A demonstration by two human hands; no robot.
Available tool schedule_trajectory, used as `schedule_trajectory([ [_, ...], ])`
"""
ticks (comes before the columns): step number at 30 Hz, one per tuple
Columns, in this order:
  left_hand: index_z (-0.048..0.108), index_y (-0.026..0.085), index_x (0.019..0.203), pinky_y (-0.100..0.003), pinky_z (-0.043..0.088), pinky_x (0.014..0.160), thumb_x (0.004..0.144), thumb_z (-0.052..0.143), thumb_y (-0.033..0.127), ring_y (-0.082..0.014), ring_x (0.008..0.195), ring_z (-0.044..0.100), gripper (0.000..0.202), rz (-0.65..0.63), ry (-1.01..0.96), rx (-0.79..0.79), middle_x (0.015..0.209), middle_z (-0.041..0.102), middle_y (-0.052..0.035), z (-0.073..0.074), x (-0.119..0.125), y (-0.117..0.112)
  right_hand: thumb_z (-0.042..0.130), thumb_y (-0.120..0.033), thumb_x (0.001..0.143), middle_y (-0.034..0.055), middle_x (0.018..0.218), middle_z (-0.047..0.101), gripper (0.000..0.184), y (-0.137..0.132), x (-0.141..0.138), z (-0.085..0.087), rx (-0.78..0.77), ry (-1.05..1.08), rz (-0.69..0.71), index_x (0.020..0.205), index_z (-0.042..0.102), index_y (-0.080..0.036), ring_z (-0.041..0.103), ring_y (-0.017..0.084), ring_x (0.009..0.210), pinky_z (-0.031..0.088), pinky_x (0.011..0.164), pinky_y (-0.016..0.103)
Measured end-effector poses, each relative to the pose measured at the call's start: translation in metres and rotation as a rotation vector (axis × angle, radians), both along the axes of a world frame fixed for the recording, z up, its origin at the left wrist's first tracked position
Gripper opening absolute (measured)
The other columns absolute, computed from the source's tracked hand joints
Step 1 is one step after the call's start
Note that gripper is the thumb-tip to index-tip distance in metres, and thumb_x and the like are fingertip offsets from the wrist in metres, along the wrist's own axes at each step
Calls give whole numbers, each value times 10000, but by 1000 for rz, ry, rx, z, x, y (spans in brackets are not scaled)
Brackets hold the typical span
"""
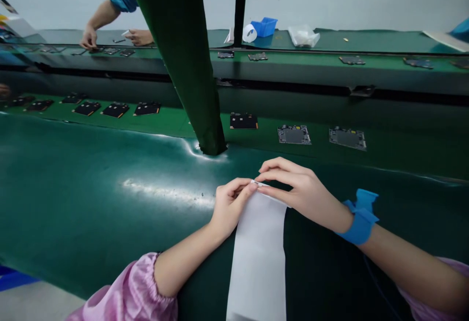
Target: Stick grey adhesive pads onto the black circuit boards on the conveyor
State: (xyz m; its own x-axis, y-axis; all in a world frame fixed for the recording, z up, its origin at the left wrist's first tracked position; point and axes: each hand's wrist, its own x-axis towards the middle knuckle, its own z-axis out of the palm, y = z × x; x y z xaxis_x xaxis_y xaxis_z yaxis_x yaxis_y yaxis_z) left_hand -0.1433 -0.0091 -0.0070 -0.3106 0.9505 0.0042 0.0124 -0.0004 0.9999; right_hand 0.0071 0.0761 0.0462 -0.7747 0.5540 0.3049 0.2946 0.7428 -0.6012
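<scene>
A long white paper-like strip (pixel 261 262) runs up from the bottom edge of the view, its top end between my two hands. My left hand (pixel 230 203) pinches the strip's top left corner between thumb and curled fingers. From the other side, my right hand (pixel 304 189) has its thumb and fingertips at the same top edge, closed close to the left thumb. Whether something small lies between the fingertips is too fine to make out. A blue wrist band (pixel 359 221) circles my right wrist.
Beyond the green mat (pixel 91 179), a green conveyor carries several dark circuit boards (pixel 244 120) and grey-topped boards (pixel 294 135). A slanted green post (pixel 190 67) stands ahead. Across the line, a co-worker's hands (pixel 90 37) handle boards; a blue bin (pixel 264 27) and plastic bag (pixel 303 36) sit there.
</scene>
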Motion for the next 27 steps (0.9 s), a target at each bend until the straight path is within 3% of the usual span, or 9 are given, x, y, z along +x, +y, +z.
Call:
schedule_trajectory([
  [7,751,164,861,-233,498,589,850,571,355,-162,649,642,263,-63,74,26,743,750,-37,0,2,0,472,-277,936,78,1043,625,239,-1,5,-6,68,-9,-78,870,697,-230,647,184,788,570,703,340],
  [11,751,159,789,-238,496,597,848,564,362,-172,652,636,282,-44,106,21,693,726,-33,0,3,0,403,-203,965,99,1059,639,305,-10,1,-10,308,-41,-69,863,690,-194,648,186,818,547,764,376],
  [18,720,147,737,-234,455,577,851,540,402,-157,614,578,332,-46,67,-12,657,685,-26,2,3,1,409,-95,940,143,1074,667,295,-19,-2,-18,642,-32,-117,874,687,-168,654,198,779,499,689,384],
  [23,689,150,697,-251,474,617,842,541,430,-172,644,589,348,-44,-5,-30,649,671,-27,3,3,2,429,-86,926,140,1049,674,274,-17,-3,-26,647,-4,-80,939,685,-183,663,225,840,499,715,398],
  [27,675,153,698,-248,468,642,868,517,410,-168,665,598,346,-58,7,-15,667,672,-22,3,2,1,408,-133,945,128,1018,667,284,-21,-5,-26,527,4,-97,886,679,-194,656,234,857,519,719,409],
])
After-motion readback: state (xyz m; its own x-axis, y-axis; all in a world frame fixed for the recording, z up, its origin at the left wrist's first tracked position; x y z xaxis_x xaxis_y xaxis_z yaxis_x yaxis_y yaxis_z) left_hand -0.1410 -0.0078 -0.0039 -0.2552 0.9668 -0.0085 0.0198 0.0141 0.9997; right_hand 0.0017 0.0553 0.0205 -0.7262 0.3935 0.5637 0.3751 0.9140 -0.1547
